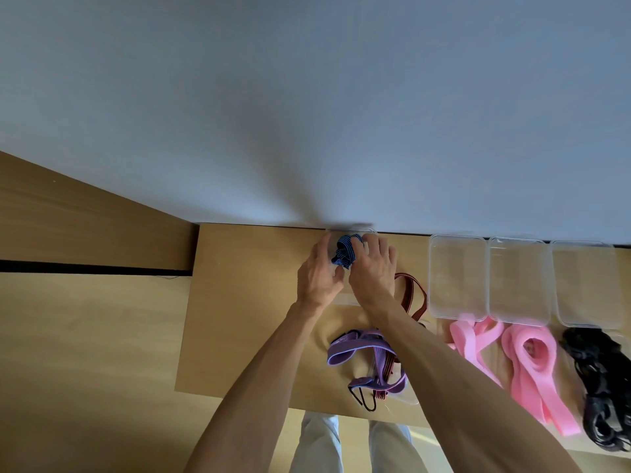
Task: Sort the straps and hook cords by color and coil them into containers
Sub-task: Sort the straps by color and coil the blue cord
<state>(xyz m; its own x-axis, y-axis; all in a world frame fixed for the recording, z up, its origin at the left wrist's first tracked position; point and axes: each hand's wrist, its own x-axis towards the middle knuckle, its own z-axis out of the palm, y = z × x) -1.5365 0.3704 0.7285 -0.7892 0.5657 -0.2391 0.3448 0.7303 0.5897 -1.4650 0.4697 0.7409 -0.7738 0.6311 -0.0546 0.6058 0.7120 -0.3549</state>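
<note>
**Inspector:** Head view, centre of frame. Both hands work a blue striped cord (pixel 345 256) at the far edge of the table (pixel 246 302), against the wall. A clear container (pixel 351 231) appears to sit beneath them; only its far rim shows plainly.

**Assistant:** State of the fingers?

**Inspector:** Left hand (pixel 319 278): fingers curled and slightly fanned at the left side of the bundle; whether they grip it I cannot tell. Right hand (pixel 374 268): fingers curled over the top and right side of it, bearing on it.

**Assistant:** Advice for the step?

**Inspector:** In my judgement, keep the coil tight, press it flat below the rim, and tuck any hook inside so it does not spring out. Release one hand at a time.

**Assistant:** Remaining stock?

**Inspector:** Unsorted. Purple straps (pixel 367 356) tangled with a dark red cord (pixel 411 298) at lower centre. Pink straps (pixel 527 360) and black cords (pixel 601 380) at lower right. Three empty clear containers (pixel 519 278) stand side by side at right, by the wall.
</note>
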